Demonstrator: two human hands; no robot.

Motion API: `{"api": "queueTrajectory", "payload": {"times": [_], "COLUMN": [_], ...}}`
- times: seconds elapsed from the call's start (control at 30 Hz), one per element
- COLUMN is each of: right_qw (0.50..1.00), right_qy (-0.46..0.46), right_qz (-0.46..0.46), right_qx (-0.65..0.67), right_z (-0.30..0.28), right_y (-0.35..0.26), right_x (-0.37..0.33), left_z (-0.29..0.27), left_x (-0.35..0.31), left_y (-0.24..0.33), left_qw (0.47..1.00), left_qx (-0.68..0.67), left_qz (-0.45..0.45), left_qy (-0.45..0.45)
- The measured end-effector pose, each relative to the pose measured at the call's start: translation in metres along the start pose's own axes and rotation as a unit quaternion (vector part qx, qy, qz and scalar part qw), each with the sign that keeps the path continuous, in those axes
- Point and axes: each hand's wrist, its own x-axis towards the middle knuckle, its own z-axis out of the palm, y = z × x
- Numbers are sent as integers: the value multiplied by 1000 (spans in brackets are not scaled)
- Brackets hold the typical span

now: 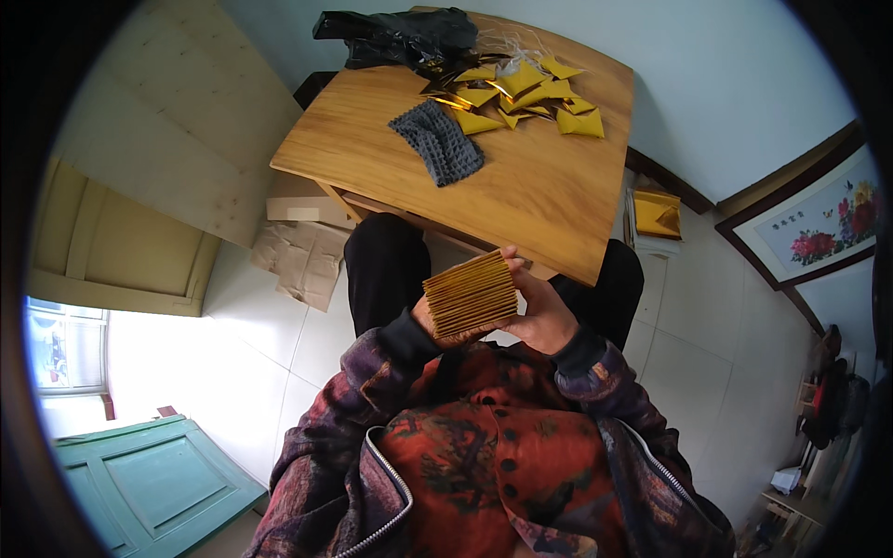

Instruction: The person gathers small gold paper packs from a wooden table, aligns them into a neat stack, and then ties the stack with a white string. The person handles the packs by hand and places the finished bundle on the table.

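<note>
Between my two hands, above my lap, is a thick stack of gold folded papers (472, 294), its many layered edges facing up. My left hand (424, 318) supports the stack from the left and below, its fingers mostly hidden behind the papers. Along the right side, my right hand (542, 314) grips the stack, with fingertips at its upper right corner. Beyond my hands, on the wooden table, lies a loose pile of gold folded paper pieces (544, 93). A dark grey textured cloth (439, 141) rests just left of that pile.
A black plastic bag (405, 37) sits at the far left of the wooden table (372, 153). Flattened brown cardboard (302, 260) lies on the floor to the left. Gold paper packs (658, 214) stand right of the table. A framed flower picture (809, 219) is at the right wall.
</note>
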Motion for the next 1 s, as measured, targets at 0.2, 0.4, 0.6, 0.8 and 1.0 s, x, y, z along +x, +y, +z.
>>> {"api": "queueTrajectory", "payload": {"times": [0.2,0.4,0.6,0.8,1.0], "right_qw": [998,995,997,994,994], "right_qy": [7,82,47,26,28], "right_qz": [51,59,48,24,60], "right_qx": [32,-17,-49,-108,-92], "right_z": [3,-15,1,8,10], "right_y": [9,-9,-28,-30,-26], "right_x": [-8,-13,-15,-10,-14], "left_z": [2,-9,-2,-1,2], "left_x": [-5,-29,-39,-38,-40], "left_y": [-15,-24,-25,-21,-25], "left_qw": [956,984,986,982,975], "left_qx": [-271,160,131,101,123], "left_qz": [-101,-77,-103,-157,-183], "left_qy": [43,-11,21,6,-25]}}
